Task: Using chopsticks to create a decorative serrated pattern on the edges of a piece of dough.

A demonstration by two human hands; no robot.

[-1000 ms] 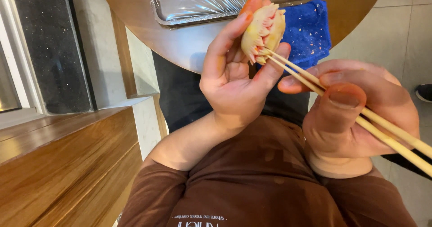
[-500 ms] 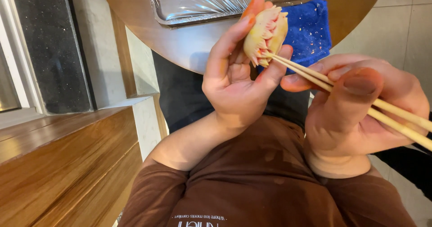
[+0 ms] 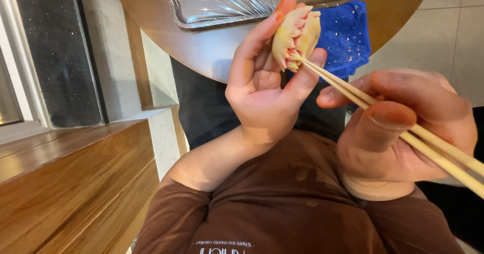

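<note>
Head view: round wooden table [image 3: 166, 29], its curved edge running just above both hands. A foil tray [image 3: 222, 2] sits on it, near rim close to the table edge; a blue cloth [image 3: 348, 37] lies at the edge to the right, just behind the dumpling. Wooden bench [image 3: 65, 183] fills the lower left, dark glass panel [image 3: 50, 47] behind it. Open room is only the gap between table edge and the brown shirt [image 3: 282, 208]; both hands work in it.

Left hand [image 3: 262, 92]: palm up, wrist bent back, fingers curled, thumb and fingertips clamped on the dumpling [image 3: 296, 35], held upright over the table edge with pink filling showing at the open seam.

Right hand [image 3: 403, 133]: closed round the chopsticks [image 3: 383, 118], thumb pressed on top, tips touching the dumpling's lower seam.

Versus half a second ago: same grips, dumpling in the same spot, chopstick tips sit slightly further into the seam, right thumb lower on the sticks.
</note>
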